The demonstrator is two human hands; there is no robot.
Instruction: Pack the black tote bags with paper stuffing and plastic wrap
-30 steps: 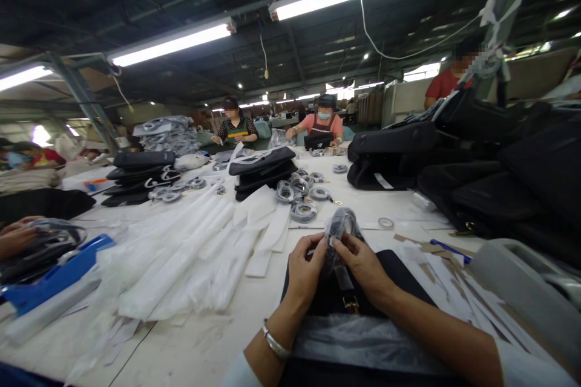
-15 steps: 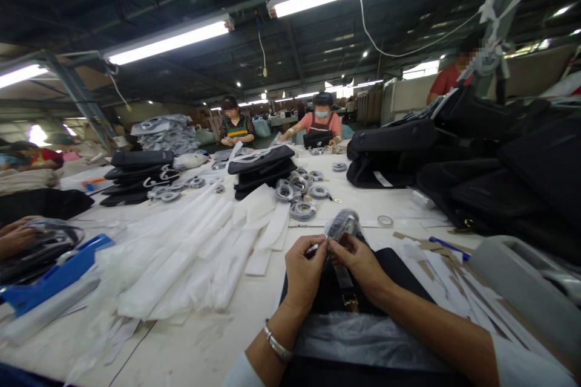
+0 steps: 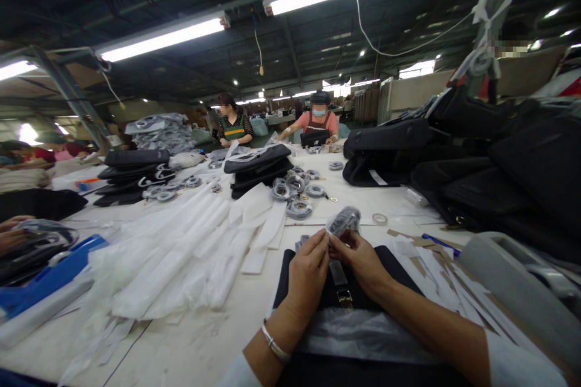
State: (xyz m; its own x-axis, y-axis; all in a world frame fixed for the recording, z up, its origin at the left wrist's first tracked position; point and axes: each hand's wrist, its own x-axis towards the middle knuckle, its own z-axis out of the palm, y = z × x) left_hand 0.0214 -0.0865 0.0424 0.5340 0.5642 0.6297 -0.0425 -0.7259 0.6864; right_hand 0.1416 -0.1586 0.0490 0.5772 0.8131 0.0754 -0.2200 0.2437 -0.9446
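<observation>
Before me on the table lies a black bag (image 3: 390, 266) with a gold buckle (image 3: 345, 298) and a sheet of clear plastic (image 3: 363, 335) across it. Above its top edge, a strap bundle wrapped in clear plastic (image 3: 344, 221) is pinched between my two hands. My left hand (image 3: 309, 263), below a silver bangle, grips its lower left side with closed fingers. From the right, my right hand (image 3: 358, 257) presses thumb and fingers on the same bundle. The fingertips of both hands nearly meet.
White foam strips (image 3: 172, 254) spread on the left, near a blue tray (image 3: 59, 278). Coiled straps (image 3: 299, 208) and stacked black bags (image 3: 256, 163) lie ahead. A grey tape dispenser (image 3: 521, 284) stands right. Two people work across the table.
My left hand has turned so its back shows more, with its fingers further over the wrapped bundle. A person across the table has turned their head. The whole view has shifted slightly.
</observation>
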